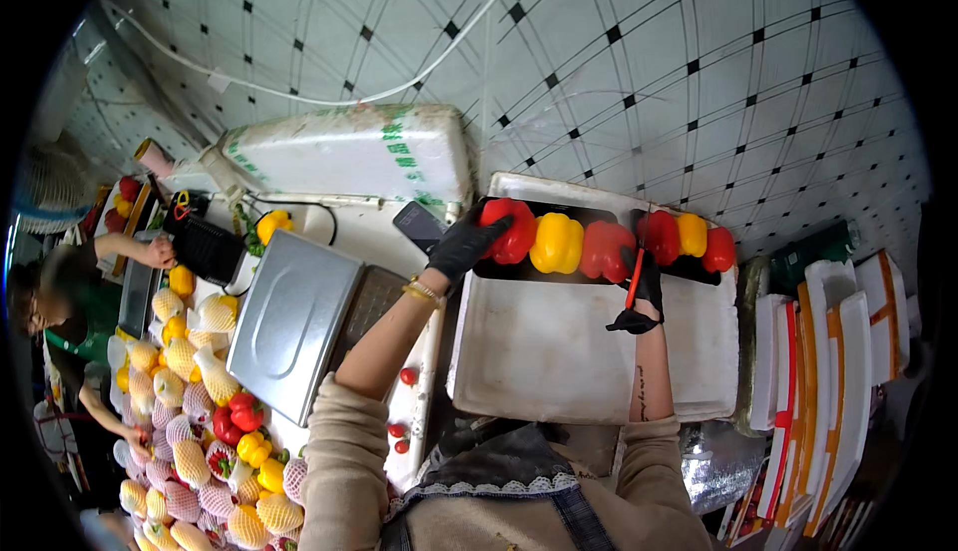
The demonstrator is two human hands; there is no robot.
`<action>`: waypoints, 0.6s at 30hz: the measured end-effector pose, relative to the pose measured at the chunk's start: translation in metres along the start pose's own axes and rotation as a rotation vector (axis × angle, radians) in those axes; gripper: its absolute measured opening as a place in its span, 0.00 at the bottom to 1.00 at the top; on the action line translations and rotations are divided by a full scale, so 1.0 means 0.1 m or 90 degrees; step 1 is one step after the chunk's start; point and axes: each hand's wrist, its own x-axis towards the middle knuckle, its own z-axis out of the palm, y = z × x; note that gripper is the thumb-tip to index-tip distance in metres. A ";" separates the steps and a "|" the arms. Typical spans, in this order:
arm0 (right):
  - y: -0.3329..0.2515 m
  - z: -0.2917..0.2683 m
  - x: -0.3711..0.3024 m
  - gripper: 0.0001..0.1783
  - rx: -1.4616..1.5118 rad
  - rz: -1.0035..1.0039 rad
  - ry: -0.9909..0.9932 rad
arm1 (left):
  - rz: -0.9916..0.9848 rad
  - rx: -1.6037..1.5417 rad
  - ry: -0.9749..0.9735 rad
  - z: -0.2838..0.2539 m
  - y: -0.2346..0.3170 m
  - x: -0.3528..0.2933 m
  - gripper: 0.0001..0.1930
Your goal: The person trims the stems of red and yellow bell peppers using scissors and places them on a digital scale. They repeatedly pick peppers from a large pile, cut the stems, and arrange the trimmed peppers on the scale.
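Note:
My left hand [465,244], in a black glove, grips a red bell pepper [511,229] at the left end of a row. The row lies in black trays [609,219] on a white foam box [559,351]. It holds a yellow pepper [557,243], a red pepper [605,249], another red pepper [659,235], a yellow one [693,234] and a red one [718,250]. My right hand [642,296], also black-gloved, holds a thin red tool [634,277] against the middle of the row.
A metal weighing scale [294,321] stands left of the foam box, with a black phone [419,224] behind it. Peppers in foam nets [190,451] pile at lower left. Stacked trays [828,381] stand at right. Another person [60,301] works at far left. Small red tomatoes [402,431] lie near the scale.

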 end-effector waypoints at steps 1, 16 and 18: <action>0.16 0.06 0.14 0.21 0.001 -0.007 -0.014 | 0.023 -0.033 0.002 -0.07 -0.11 0.06 0.30; 1.10 -1.19 1.34 0.23 -0.583 -0.480 -0.006 | -0.076 0.389 0.234 0.46 0.04 0.28 0.41; 0.97 -0.89 1.17 0.22 -1.020 -0.711 0.234 | 0.047 0.378 0.321 0.21 -0.16 -0.07 0.35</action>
